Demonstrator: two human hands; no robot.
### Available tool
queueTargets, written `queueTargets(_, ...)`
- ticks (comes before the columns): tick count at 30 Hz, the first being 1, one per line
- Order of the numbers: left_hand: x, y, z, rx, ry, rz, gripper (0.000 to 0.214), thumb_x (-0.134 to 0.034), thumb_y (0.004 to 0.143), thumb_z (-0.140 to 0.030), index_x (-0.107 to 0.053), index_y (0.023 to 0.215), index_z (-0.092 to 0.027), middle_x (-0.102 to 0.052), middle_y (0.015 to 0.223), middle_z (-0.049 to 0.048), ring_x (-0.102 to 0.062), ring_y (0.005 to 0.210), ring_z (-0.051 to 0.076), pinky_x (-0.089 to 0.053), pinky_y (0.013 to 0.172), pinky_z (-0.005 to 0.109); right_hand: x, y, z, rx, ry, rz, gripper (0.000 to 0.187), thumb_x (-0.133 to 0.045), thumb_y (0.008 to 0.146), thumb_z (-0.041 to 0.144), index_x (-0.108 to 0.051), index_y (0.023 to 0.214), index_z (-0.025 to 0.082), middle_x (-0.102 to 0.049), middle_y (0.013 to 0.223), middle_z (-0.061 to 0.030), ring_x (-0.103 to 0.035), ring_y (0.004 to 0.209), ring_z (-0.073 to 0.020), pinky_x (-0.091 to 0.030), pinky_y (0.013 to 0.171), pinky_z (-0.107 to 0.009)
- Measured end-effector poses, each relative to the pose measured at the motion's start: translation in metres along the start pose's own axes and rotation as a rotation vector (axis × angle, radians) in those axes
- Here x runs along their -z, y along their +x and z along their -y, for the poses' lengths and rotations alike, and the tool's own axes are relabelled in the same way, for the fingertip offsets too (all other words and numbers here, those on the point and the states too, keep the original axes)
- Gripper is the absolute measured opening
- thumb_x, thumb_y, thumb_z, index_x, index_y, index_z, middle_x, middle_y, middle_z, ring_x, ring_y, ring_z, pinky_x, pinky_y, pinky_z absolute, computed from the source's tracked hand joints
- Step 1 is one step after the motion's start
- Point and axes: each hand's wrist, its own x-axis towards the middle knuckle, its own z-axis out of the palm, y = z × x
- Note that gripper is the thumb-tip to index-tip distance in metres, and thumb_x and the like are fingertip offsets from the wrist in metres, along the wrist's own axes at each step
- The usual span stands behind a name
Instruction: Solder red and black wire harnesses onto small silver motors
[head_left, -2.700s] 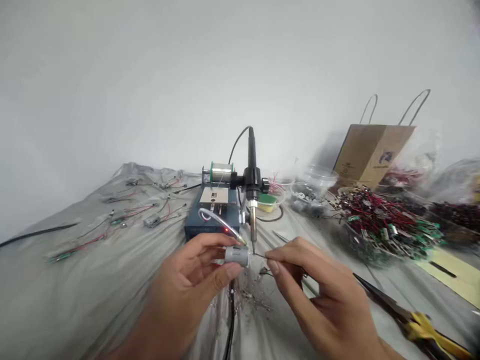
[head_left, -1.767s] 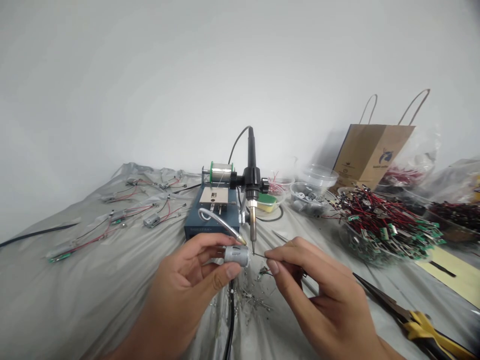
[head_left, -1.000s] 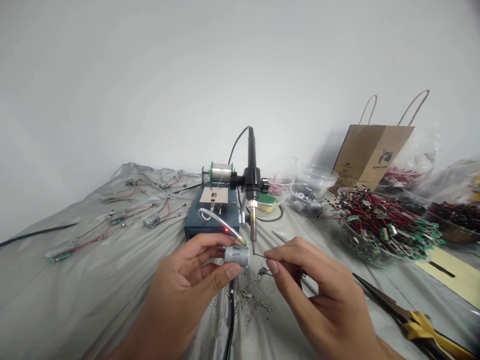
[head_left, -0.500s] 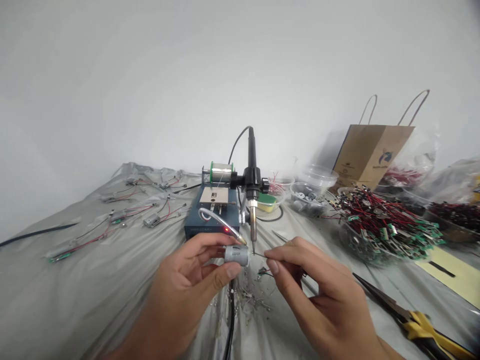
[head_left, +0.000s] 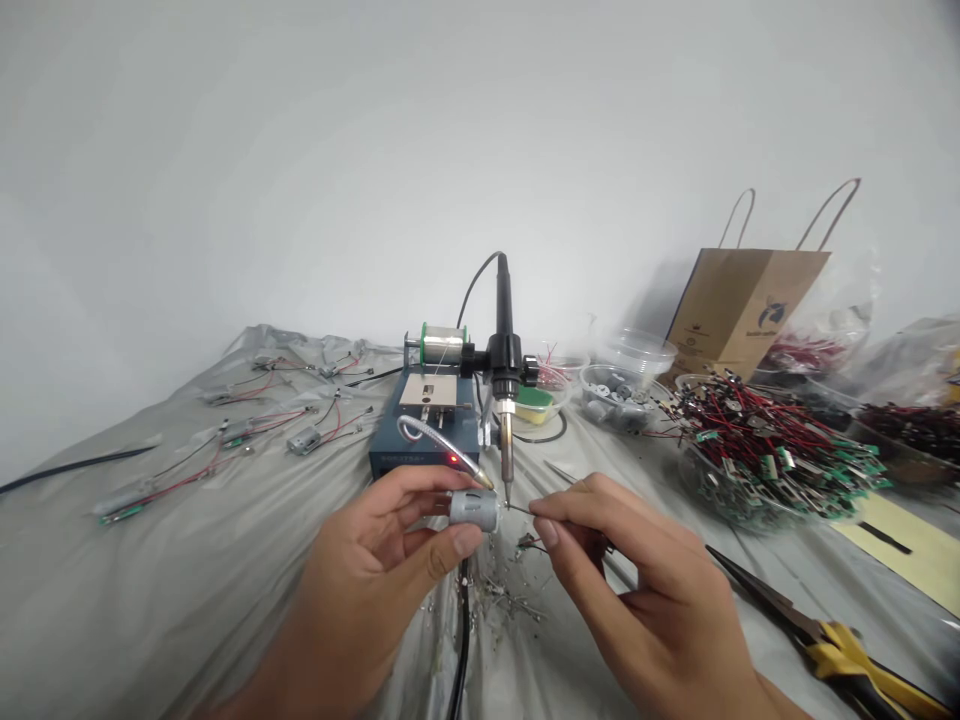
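Note:
My left hand (head_left: 375, 570) is closed on a small silver motor (head_left: 474, 509), thumb below and fingers above it. My right hand (head_left: 645, 590) pinches a thin wire (head_left: 519, 510) whose end touches the motor's right end. Both meet just under the tip of a soldering iron (head_left: 504, 400) that stands upright in a clamp on a blue solder feeder station (head_left: 424, 440). The station's silver feed tube (head_left: 442, 445) curves down to the same spot. A solder spool (head_left: 441, 345) sits at the back of the station.
Several wired motors (head_left: 304, 438) lie on the grey sheet to the left. A heap of red-black wires with green boards (head_left: 765, 450) fills a tray on the right. Yellow-handled pliers (head_left: 840, 650) lie near right. A brown paper bag (head_left: 742, 305) and clear tubs (head_left: 622, 385) stand behind.
Nothing has moved noticeably; both hands hold the motor and wire steady under the iron tip. The station's red light was off 1.8 s ago and is lit now.

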Motion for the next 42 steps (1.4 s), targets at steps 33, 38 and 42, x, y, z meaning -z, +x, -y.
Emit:
queueTargets(33,0.0008,-0.0004,-0.0025,0.019,0.005,0.000,0.019,-0.087,0.083,-0.026,-0.078,0.099,-0.031,-0.084,0.100,-0.0021,-0.077,0.098,0.017,-0.062,0.080,0.019,0.0000,0.0005,0.0009,-0.004,0.009,0.001,0.012,-0.063,0.097,0.010,-0.068,0.096,0.021,-0.060,0.074,0.0023,-0.057,0.063,-0.0120,-0.043,0.057,-0.026)
queueTargets(38,0.0014,0.0010,-0.0003,0.018,0.013,0.006,0.021,-0.086,0.083,-0.026,-0.078,0.102,-0.030,-0.084,0.104,-0.0006,-0.077,0.102,0.019,-0.062,0.082,0.021,0.0009,0.0002,0.0011,-0.004,0.001,0.004,0.011,-0.063,0.097,0.011,-0.069,0.096,0.021,-0.059,0.073,0.0024,-0.056,0.063,-0.0117,-0.042,0.057,-0.026)
queueTargets(42,0.0012,0.0018,0.0007,0.016,0.032,0.005,0.021,-0.087,0.082,-0.027,-0.078,0.102,-0.029,-0.083,0.106,0.0003,-0.075,0.105,0.021,-0.062,0.083,0.023,0.0010,-0.0003,0.0000,-0.007,0.003,0.012,0.010,-0.062,0.098,0.012,-0.068,0.096,0.021,-0.059,0.073,0.0023,-0.056,0.063,-0.0116,-0.043,0.057,-0.026)
